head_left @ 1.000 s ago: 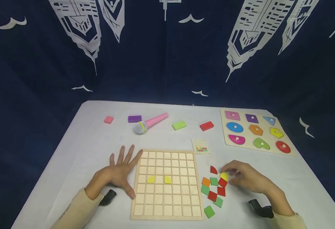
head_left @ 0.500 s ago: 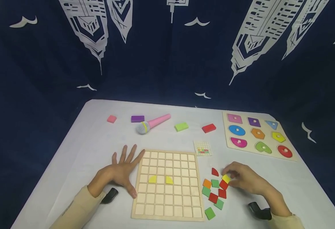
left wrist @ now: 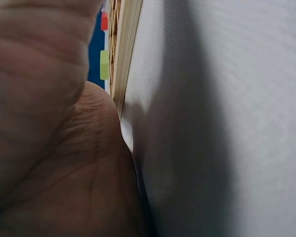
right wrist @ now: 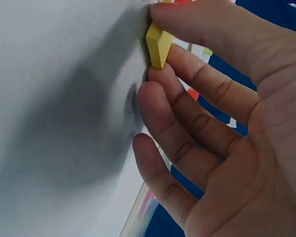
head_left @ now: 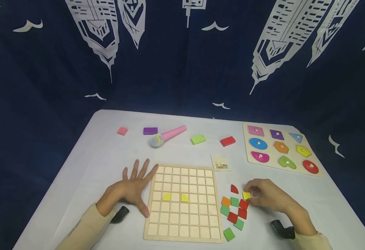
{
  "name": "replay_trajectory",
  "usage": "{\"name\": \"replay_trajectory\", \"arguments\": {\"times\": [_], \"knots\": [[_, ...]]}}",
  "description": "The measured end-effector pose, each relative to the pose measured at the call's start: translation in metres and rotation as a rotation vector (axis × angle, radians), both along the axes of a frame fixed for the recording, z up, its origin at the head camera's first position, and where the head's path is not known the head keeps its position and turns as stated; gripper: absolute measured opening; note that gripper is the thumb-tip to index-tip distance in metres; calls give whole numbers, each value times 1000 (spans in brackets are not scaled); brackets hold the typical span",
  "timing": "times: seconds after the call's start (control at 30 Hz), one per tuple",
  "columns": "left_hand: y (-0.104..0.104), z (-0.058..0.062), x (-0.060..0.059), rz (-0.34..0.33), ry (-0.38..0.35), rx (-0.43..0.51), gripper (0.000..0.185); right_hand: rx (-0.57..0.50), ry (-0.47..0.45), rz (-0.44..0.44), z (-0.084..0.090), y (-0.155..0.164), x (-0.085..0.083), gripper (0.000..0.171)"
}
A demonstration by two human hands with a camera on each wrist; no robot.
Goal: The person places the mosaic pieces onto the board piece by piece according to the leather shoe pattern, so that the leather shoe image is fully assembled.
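Head view: the left hand [head_left: 129, 189] lies flat on the table [head_left: 107, 152], fingers spread, fingertips touching the left edge of the wooden grid board [head_left: 184, 203], which holds two yellow pieces. The right hand [head_left: 268, 198] pinches a yellow tile [head_left: 246, 195] just right of the loose pile of coloured tiles [head_left: 234, 211]. Left wrist view: only the palm [left wrist: 49, 148] pressed to the cloth and the board's edge [left wrist: 128, 49] show. Right wrist view: thumb and forefinger [right wrist: 207, 84] grip the yellow tile [right wrist: 157, 45] by its edges, close to the table; the other fingers curl loosely. The shallow edge pinch could let the tile slip or twist, and the hand could knock neighbouring tiles.
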State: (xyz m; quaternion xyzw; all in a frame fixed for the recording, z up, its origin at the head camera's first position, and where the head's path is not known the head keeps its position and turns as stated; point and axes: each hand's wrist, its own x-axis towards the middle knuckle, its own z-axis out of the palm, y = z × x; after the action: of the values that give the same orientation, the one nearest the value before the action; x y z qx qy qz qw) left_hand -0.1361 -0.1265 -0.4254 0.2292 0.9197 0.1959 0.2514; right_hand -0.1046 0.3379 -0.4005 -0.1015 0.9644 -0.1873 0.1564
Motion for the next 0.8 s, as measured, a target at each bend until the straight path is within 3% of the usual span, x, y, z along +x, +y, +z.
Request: {"name": "replay_trajectory", "arguments": {"times": [0.27,0.47,0.8], "knots": [[0,4,-1,-2,3,-5,161,27,67,9,6,-11,1,27],[0,4,-1,-1,-3,-11,161,-26,125,34,14,-34,2,26],[0,1,-2,7,0,-21,161,-101,214,192,11,-80,2,23]]}}
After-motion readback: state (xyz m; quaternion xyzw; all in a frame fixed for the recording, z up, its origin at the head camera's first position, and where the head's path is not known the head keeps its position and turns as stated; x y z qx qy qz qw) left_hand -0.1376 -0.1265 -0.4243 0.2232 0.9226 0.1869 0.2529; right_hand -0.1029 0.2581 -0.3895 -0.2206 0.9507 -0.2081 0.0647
